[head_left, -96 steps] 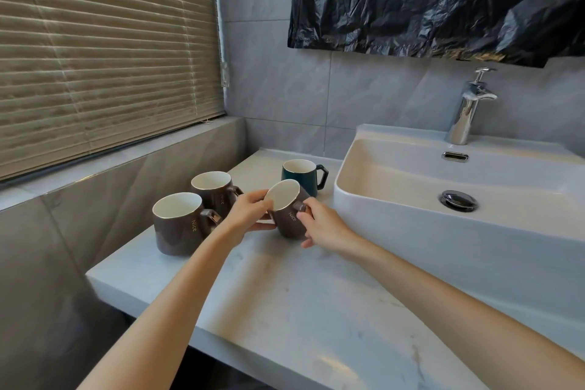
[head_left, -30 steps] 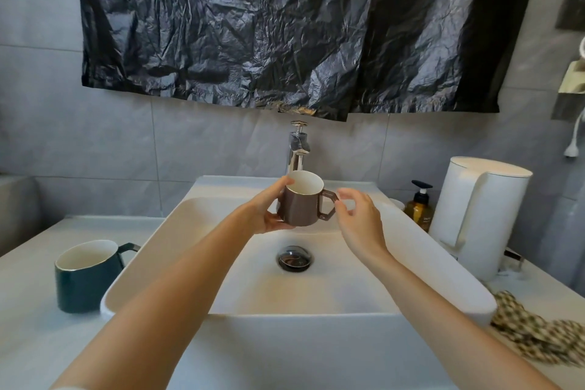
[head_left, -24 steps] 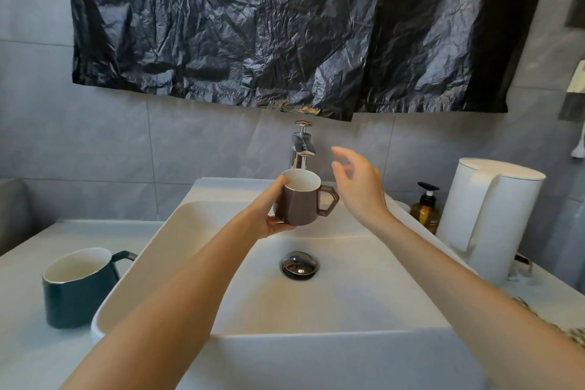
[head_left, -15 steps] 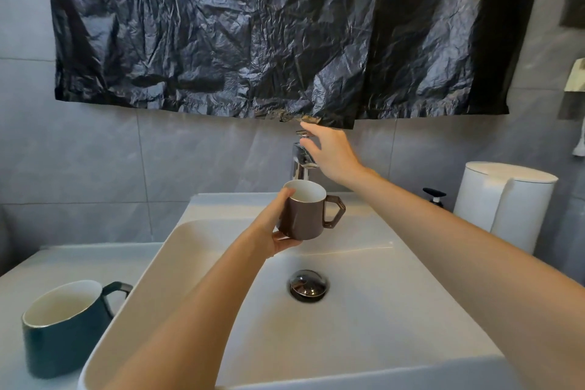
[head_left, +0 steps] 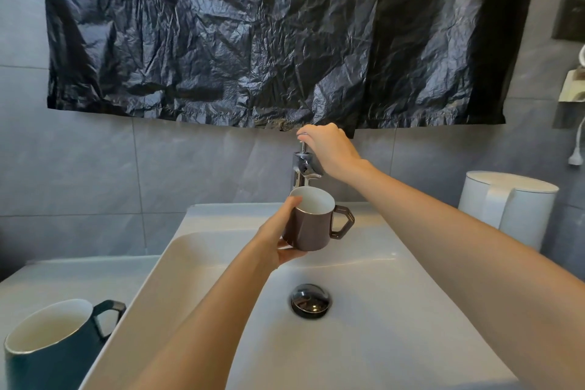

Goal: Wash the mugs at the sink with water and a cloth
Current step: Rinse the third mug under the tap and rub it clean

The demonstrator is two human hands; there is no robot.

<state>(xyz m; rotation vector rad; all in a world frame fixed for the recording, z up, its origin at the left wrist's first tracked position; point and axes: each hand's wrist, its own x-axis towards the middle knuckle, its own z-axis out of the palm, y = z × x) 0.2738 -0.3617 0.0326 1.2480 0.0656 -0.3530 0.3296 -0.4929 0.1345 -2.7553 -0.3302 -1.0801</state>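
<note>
My left hand (head_left: 274, 240) grips a brown mug (head_left: 311, 223) with a white inside, upright, handle pointing right, just under the spout of the chrome tap (head_left: 304, 168). Above it my right hand (head_left: 329, 150) holds the tap's lever from the top, fingers curled over it. No water shows. The white sink (head_left: 364, 326) lies below, its chrome drain plug (head_left: 310, 300) in the middle. A dark green mug (head_left: 47, 345) stands on the counter at the lower left. No cloth is in view.
A white kettle (head_left: 509, 204) stands to the right of the sink. Black plastic sheeting (head_left: 269, 35) hangs on the wall right above the tap. A white cable plug (head_left: 576, 161) dangles at the far right. The pale counter (head_left: 72, 275) runs left of the basin.
I carried the brown mug from the counter over the sink. My right hand let go of its handle, rose to the tap and now holds the lever; the mug sits under the spout.
</note>
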